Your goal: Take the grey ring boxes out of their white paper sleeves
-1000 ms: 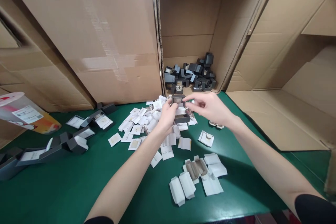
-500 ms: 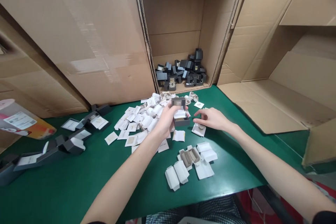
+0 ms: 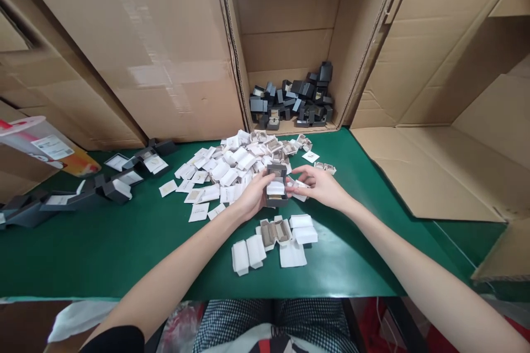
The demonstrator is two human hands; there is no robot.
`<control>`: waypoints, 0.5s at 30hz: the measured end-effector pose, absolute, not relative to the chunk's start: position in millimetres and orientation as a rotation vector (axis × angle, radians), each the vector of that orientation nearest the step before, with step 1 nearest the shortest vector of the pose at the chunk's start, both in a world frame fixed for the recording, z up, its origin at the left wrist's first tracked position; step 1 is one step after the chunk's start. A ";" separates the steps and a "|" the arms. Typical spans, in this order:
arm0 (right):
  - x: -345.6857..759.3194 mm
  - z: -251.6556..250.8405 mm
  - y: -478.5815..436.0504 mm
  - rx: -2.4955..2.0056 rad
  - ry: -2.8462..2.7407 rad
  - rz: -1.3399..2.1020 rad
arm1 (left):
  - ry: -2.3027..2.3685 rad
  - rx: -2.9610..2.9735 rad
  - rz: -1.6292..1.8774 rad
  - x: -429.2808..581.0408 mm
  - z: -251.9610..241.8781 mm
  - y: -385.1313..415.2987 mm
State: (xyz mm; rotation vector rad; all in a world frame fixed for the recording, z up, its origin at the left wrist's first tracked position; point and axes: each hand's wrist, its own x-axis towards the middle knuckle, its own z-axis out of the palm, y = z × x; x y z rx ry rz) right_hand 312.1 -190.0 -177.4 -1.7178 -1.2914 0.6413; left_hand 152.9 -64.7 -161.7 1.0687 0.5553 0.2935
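Observation:
My left hand (image 3: 253,196) is closed round a small dark jewelry box (image 3: 276,202) with its lid raised, its thumb at the box's inner edge. Inside lies a white insert (image 3: 275,187). Close at the box's right side is my right hand (image 3: 318,186), its fingers apart and the fingertips at or near the box edge; exact contact is hard to make out. A white card (image 3: 301,192) lies partly under the right hand. Behind the hands spreads a heap of white cards and folded inserts (image 3: 229,168).
Several dark boxes (image 3: 296,100) sit inside an upright carton (image 3: 285,47). More open dark boxes (image 3: 91,193) and a drink cup (image 3: 49,146) stand on the left. Unfolded inserts (image 3: 271,233) lie in front on the green table (image 3: 165,265). A cardboard flap (image 3: 430,171) lies right.
My right hand has moved left to the side of the jewelry box. The white insert now sits lower and flatter within the box. The camera view has tilted down.

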 end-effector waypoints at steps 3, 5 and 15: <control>313.3 -176.1 -187.6 -1.647 -1.177 0.754 | 0.568 1.050 0.311 152.4 -159.8 -69.1; 314.7 -173.0 -186.9 -1.639 -1.128 0.759 | 0.555 1.042 0.319 152.3 -158.0 -71.5; 320.8 -171.5 -188.1 -1.696 -1.001 0.667 | 0.557 1.008 0.308 153.4 -160.1 -69.8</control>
